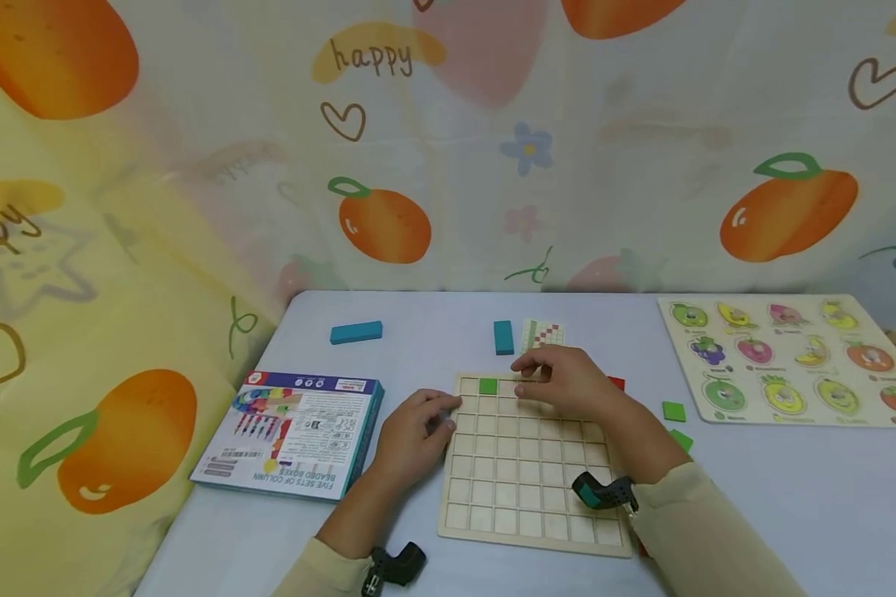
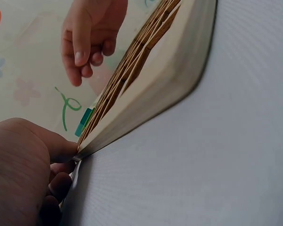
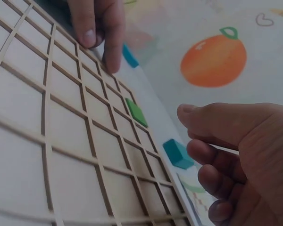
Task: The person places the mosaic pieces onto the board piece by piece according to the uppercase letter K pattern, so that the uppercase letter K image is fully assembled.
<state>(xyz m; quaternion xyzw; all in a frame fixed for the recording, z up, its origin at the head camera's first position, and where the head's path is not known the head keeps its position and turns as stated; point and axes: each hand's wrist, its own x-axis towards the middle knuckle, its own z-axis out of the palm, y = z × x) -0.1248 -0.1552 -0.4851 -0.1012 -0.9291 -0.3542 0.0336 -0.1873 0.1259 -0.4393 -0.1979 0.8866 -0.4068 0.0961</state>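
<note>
A square wooden grid board lies on the white table, and one green square tile sits in its far row. My left hand touches the board's left edge, its thumb and index finger close to the far left corner. Over the far part of the board, my right hand hovers with loosely bent fingers. In the right wrist view, nothing shows between the thumb and fingers of the right hand. A teal block and a small pattern card lie just beyond the board.
Left of the board lies a flat printed box, with another teal block behind it. Two green tiles, a nearer one and a farther one, and a red piece are at the right. A fruit picture board occupies the far right.
</note>
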